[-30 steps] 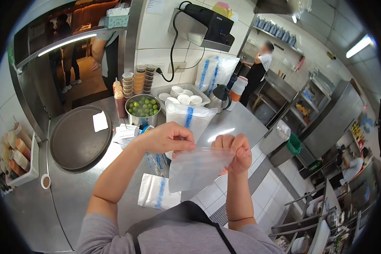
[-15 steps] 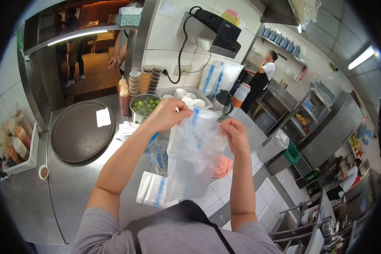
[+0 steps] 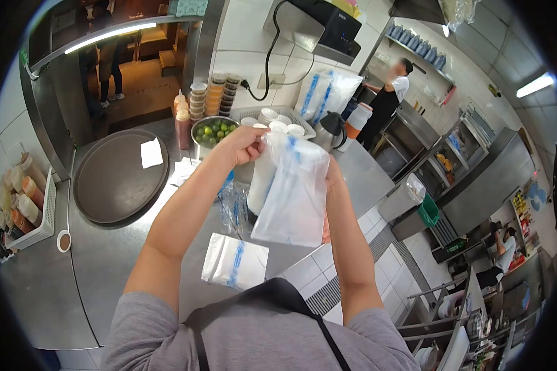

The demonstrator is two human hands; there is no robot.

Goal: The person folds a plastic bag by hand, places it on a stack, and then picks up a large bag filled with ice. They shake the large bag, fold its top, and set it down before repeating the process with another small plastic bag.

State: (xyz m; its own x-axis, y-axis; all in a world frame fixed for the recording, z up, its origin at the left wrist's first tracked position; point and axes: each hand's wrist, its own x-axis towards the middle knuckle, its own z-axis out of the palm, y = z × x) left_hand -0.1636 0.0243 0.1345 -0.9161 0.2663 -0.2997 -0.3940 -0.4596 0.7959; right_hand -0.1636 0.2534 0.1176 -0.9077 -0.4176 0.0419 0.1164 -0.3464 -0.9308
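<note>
A translucent white plastic bag [image 3: 293,198] with blue print hangs spread between my two hands above the counter. My left hand [image 3: 249,145] is closed on its upper left corner. At the bag's right edge is my right hand [image 3: 333,174]; its fingers are mostly hidden by the plastic, and that edge stays held up there. Below the bag lies a flat white packet [image 3: 235,261] with blue print. Clear crumpled plastic [image 3: 234,204] rests on the counter to the bag's left. Part of a pink cloth [image 3: 326,229] shows behind the right forearm.
A round brown tray [image 3: 120,198] with a white paper [image 3: 151,153] lies left. Behind are a pot of green limes [image 3: 213,131], sauce bottles [image 3: 182,127], stacked lidded cups [image 3: 218,93] and a basket of white cups [image 3: 278,127]. A co-worker [image 3: 390,93] stands at the back right.
The bag's lower end has risen and swung away from me, uncovering more of the white packet. My right hand has gone partly behind the bag. A person's arm in the window is out of sight.
</note>
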